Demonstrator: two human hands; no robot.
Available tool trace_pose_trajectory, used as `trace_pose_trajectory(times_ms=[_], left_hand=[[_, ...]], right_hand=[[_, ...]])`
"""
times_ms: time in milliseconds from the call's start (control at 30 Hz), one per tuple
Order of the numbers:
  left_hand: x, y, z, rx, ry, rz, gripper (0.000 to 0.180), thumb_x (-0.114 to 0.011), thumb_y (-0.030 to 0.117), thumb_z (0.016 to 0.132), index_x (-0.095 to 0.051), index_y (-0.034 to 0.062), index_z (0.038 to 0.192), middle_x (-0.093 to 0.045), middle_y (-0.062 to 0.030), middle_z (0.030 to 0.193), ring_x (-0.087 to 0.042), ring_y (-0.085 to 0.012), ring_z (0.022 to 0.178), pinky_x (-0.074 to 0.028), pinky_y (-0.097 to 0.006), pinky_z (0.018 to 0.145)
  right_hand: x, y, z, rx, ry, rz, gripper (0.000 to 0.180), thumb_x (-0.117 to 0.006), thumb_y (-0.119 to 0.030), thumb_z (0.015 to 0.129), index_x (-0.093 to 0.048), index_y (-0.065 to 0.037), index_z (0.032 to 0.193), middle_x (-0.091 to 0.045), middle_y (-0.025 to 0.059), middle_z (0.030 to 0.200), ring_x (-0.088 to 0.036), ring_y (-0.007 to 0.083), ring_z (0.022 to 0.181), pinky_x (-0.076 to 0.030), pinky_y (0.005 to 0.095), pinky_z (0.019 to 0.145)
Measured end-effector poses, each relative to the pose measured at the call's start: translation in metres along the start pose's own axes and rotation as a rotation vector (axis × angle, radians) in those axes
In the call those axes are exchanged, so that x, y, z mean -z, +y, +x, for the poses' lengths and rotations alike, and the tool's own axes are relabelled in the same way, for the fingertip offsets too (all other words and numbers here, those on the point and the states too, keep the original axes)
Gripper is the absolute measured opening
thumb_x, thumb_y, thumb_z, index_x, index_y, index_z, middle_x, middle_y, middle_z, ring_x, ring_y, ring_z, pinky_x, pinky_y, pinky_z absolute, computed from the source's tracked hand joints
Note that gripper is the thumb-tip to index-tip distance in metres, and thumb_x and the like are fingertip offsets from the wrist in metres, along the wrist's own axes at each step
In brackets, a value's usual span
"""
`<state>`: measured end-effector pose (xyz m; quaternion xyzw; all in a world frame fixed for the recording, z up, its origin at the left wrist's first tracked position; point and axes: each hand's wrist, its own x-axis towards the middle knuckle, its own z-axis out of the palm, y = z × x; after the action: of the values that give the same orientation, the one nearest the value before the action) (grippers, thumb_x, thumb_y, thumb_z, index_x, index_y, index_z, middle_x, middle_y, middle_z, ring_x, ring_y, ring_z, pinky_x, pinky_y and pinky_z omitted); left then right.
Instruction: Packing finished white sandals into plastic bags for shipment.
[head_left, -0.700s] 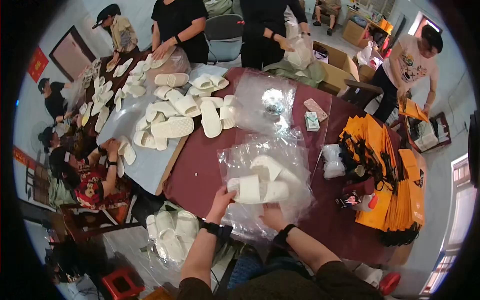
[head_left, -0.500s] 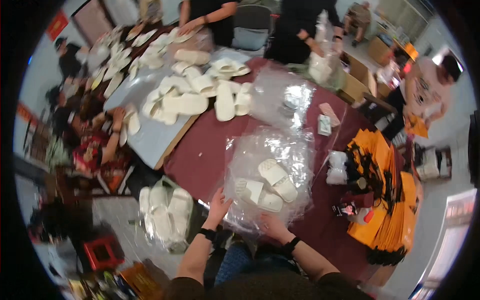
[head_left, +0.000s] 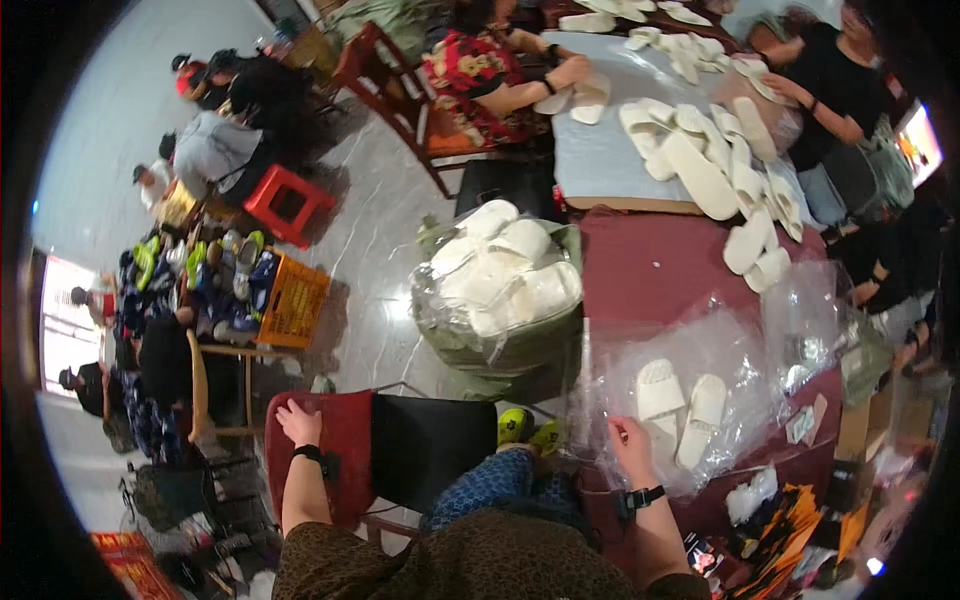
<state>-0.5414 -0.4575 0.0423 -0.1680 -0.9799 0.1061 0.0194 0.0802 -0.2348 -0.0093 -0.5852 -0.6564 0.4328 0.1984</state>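
Observation:
My left hand (head_left: 299,423) lies on the dark red back of a chair (head_left: 345,475), its fingers spread over the surface. Over the near edge of the dark red table, my right hand (head_left: 630,445) is loosely closed with its fingers curled, and I see nothing in them. It is beside a stack of clear plastic bags (head_left: 735,345). On these bags lies a pair of white slide slippers, one (head_left: 702,420) whole in view, the other (head_left: 660,390) next to a white strap or piece below it that I cannot make out clearly.
A green sack (head_left: 480,375) full of white slippers stands left of the table. Loose slippers (head_left: 700,175) cover a grey board (head_left: 590,150), where two people work. A yellow crate (head_left: 295,300), a red stool (head_left: 290,205) and a wooden chair (head_left: 385,90) stand farther left.
My view has swung left. My left hand has moved from the plastic bags to the chair back. My right hand has drawn back from the bags' near edge and curled.

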Motion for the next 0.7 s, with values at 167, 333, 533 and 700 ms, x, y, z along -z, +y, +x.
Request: trace_pose_trajectory(times_ms=[167, 333, 533, 700], left_hand=[[-0.016, -0.053, -0.002, 0.029, 0.108, 0.216, 0.096, -0.084, 0.040, 0.067, -0.033, 0.0071, 0.143, -0.028, -0.0235, 0.150, -0.026, -0.0429, 0.139, -0.027, -0.053, 0.111], [-0.012, -0.090, 0.021, 0.002, 0.153, -0.174, 0.080, -0.071, 0.043, 0.082, -0.033, 0.0145, 0.146, -0.045, -0.0191, 0.139, -0.040, -0.0371, 0.129, -0.031, -0.051, 0.106], [-0.038, -0.164, 0.053, -0.061, 0.208, -0.228, 0.060, -0.069, 0.032, 0.084, -0.047, 0.0135, 0.137, -0.052, -0.0204, 0.130, -0.047, -0.0383, 0.120, -0.038, -0.047, 0.102], [-0.051, -0.229, 0.053, 0.070, 0.115, -0.265, 0.068, -0.073, 0.024, 0.079, -0.044, 0.0135, 0.140, -0.051, -0.0215, 0.133, -0.045, -0.0386, 0.125, -0.037, -0.045, 0.106]], right_hand=[[-0.040, -0.052, 0.042, 0.085, -0.179, -0.043, 0.020, -0.062, -0.014, 0.089, -0.067, -0.004, 0.105, -0.067, 0.0127, 0.092, -0.066, 0.0256, 0.079, -0.053, 0.0344, 0.067], [-0.080, -0.071, 0.052, 0.259, -0.255, -0.228, 0.020, -0.064, -0.015, 0.087, -0.067, -0.005, 0.104, -0.067, 0.0113, 0.089, -0.066, 0.0239, 0.077, -0.052, 0.0330, 0.068], [-0.124, -0.086, 0.025, 0.255, -0.412, -0.316, 0.016, -0.063, -0.013, 0.086, -0.066, -0.004, 0.099, -0.064, 0.0117, 0.086, -0.065, 0.0278, 0.080, -0.051, 0.0368, 0.071], [-0.158, -0.099, 0.016, 0.309, -0.502, -0.304, 0.018, -0.066, -0.013, 0.084, -0.068, -0.002, 0.099, -0.065, 0.0119, 0.084, -0.064, 0.0239, 0.071, -0.051, 0.0326, 0.065]])
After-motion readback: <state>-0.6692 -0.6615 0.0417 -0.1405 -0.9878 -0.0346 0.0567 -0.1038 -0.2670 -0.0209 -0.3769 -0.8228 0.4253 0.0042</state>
